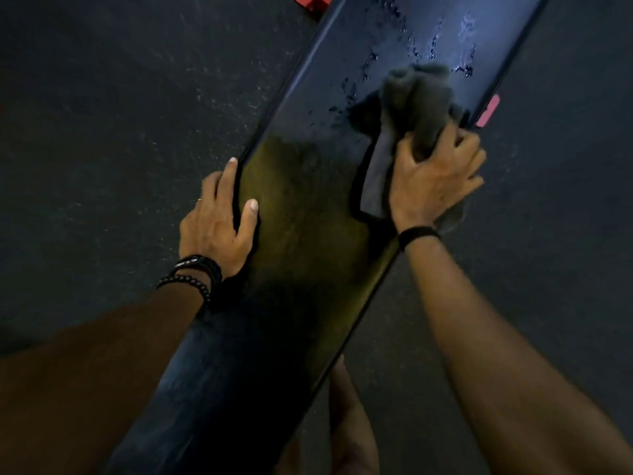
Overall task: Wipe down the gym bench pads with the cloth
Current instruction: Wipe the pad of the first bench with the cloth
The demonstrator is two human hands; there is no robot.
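Cloth bunched in right grip, on wet bench pad

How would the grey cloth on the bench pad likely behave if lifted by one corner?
The cloth would probably hang limp: it is bunched into soft folds where the right hand grips it. It looks light, since one edge drapes flat. It may feel damp, as it lies among droplets on the bench pad.

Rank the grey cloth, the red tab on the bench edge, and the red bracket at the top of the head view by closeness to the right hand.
From the right hand:
1. Grey cloth, gripped in that hand, on the pad.
2. Red tab, just beyond the fingers on the bench's right edge.
3. Red bracket, far upper left, at the frame's top.
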